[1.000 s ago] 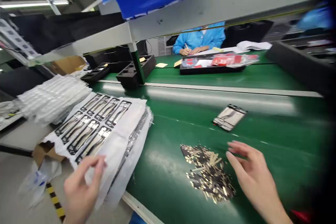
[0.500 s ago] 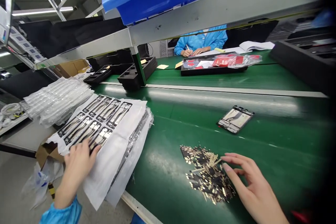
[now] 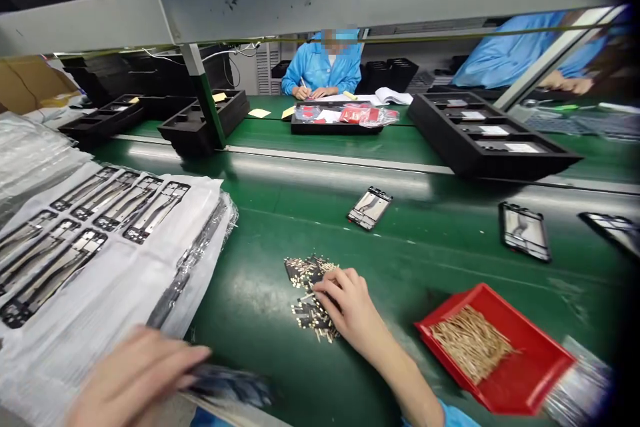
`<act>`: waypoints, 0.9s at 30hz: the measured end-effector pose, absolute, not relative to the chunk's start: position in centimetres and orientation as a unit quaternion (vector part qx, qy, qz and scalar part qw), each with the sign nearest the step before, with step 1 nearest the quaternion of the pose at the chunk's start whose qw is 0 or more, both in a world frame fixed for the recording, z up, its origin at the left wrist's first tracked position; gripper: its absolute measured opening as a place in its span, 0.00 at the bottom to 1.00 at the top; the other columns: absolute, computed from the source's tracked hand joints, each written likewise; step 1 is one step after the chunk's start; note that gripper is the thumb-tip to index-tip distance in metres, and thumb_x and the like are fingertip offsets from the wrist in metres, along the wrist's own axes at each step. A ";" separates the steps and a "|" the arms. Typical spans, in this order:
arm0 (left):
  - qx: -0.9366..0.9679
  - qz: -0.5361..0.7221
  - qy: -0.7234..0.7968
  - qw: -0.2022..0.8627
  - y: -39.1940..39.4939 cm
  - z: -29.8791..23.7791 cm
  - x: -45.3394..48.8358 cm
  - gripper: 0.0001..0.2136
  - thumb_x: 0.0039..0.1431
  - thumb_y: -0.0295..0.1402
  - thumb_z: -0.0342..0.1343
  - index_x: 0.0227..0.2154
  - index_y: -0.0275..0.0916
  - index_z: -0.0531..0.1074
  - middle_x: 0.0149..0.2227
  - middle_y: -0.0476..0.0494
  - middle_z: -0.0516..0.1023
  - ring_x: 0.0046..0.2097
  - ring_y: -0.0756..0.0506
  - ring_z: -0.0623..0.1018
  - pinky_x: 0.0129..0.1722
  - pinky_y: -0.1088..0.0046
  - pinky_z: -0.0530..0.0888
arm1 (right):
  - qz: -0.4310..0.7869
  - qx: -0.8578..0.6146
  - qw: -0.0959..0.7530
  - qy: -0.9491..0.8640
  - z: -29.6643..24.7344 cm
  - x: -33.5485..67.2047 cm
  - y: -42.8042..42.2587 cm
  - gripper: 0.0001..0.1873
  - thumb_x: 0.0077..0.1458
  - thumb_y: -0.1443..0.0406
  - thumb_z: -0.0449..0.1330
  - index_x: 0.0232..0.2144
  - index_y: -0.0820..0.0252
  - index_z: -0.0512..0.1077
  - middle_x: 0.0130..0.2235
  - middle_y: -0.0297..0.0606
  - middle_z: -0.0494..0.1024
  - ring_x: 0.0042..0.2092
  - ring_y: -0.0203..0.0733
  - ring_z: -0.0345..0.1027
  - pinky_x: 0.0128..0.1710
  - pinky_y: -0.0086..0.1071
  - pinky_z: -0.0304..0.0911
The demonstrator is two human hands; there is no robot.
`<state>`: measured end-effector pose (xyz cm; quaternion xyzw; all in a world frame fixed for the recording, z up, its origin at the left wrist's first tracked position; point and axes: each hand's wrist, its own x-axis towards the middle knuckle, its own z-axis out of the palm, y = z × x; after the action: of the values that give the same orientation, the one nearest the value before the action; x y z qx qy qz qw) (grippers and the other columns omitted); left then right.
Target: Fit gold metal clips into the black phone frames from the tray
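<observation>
My left hand (image 3: 135, 377), blurred by motion, holds a phone frame (image 3: 233, 383) by its end, low over the table's front edge. The frame is dark and smeared. On the white sheet (image 3: 120, 293) beside it, more phone frames (image 3: 156, 212) lie in rows. My right hand (image 3: 353, 310) is at the pile of small black strips with gold-coloured ends (image 3: 307, 271). Its thumb and fingertips come together at the pile's right side. Whatever they pinch is too small to make out.
Right of my right arm sits a red scoop-shaped tray (image 3: 530, 353) of thin tan sticks (image 3: 470, 343). Single phone frames (image 3: 370, 207) lie farther back on the green table (image 3: 265, 307). Black trays (image 3: 493, 140) line the back. A co-worker (image 3: 325, 70) writes opposite.
My left hand has lifted a phone frame off the sheet and moved toward the table's front edge. My right hand has closed its fingers at the pile. The view has swung right.
</observation>
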<state>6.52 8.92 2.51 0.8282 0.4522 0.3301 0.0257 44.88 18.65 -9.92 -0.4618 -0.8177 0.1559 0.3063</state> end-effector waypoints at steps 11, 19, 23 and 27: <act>0.808 0.263 0.465 0.248 12.3 -6.9 19.1 0.09 0.81 0.35 0.53 0.54 0.43 0.77 0.50 0.40 0.84 0.51 0.39 0.81 0.51 0.61 0.74 | 0.079 -0.479 0.229 -0.843 -10.0 42.5 18.4 0.05 0.75 0.71 0.59 0.44 0.57 0.72 0.52 0.45 0.79 0.54 0.56 0.67 0.54 0.51 0.62; 0.735 0.280 0.553 0.276 15.9 -8.2 21.3 0.18 0.82 0.39 0.46 0.34 0.43 0.74 0.36 0.46 0.80 0.45 0.39 0.77 0.48 0.61 0.69 | 0.145 -0.448 0.321 -0.822 -9.1 42.0 17.4 0.08 0.76 0.71 0.55 0.49 0.54 0.72 0.55 0.45 0.80 0.56 0.53 0.69 0.54 0.46 0.66; 0.713 0.279 0.586 0.263 16.3 -9.0 20.7 0.19 0.81 0.39 0.45 0.31 0.42 0.71 0.33 0.46 0.78 0.42 0.39 0.75 0.45 0.62 0.66 | 0.127 -0.449 0.365 -0.806 -8.8 43.0 17.5 0.10 0.76 0.70 0.55 0.54 0.54 0.73 0.56 0.46 0.80 0.57 0.53 0.68 0.54 0.47 0.65; 0.708 0.276 0.594 0.264 16.3 -9.0 20.3 0.20 0.81 0.40 0.45 0.30 0.42 0.70 0.32 0.47 0.77 0.40 0.39 0.75 0.44 0.63 0.65 | 0.124 -0.381 0.358 -0.844 -8.3 43.6 17.5 0.05 0.76 0.68 0.60 0.50 0.56 0.75 0.50 0.42 0.83 0.51 0.51 0.68 0.51 0.45 0.61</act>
<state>20.28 16.30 -8.96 0.7080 0.5940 0.2760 0.2641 43.56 17.51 -8.26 -0.3806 -0.8435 0.1241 0.3581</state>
